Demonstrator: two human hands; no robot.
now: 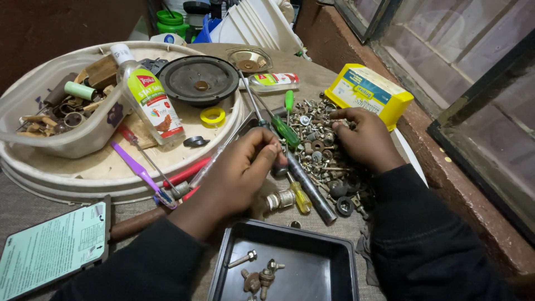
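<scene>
Head view, hands: left hand (239, 173) curled over the table, fingertips pinched shut on a small dark piece at the edge of the hardware pile; what the piece is I cannot tell.
Right hand: right hand (365, 139) lies palm down on the pile of screws and washers (320, 147), fingers bent into the loose parts; whether it grips one is hidden, cannot tell.
Hardware pile: mixed screws, nuts, washers and rubber rings, spread on the grey table (33, 206) between the two hands and under the right one.
Tools by left hand: green-handled screwdriver (285, 129) just above the left fingertips, yellow-handled screwdriver (301, 198) below them, grey metal rod (312, 192) lying diagonal between the hands.
Black tray (334, 262): bottom centre, near both wrists, holds a few rusty bolts (259, 273).
Round white tray (106, 173): left of the left hand, carries a speaker cone (199, 81), clear bottle with green label (147, 97), yellow tape roll (212, 116), purple tool (136, 167), clear tub of odd bits (61, 120).
Yellow box (368, 92): just above the right hand, by the window ledge.
Second bottle (273, 81): lying on its side beyond the pile.
Paper form (53, 248): bottom left corner, green, in a dark holder.
Sleeves: both arms in black.
</scene>
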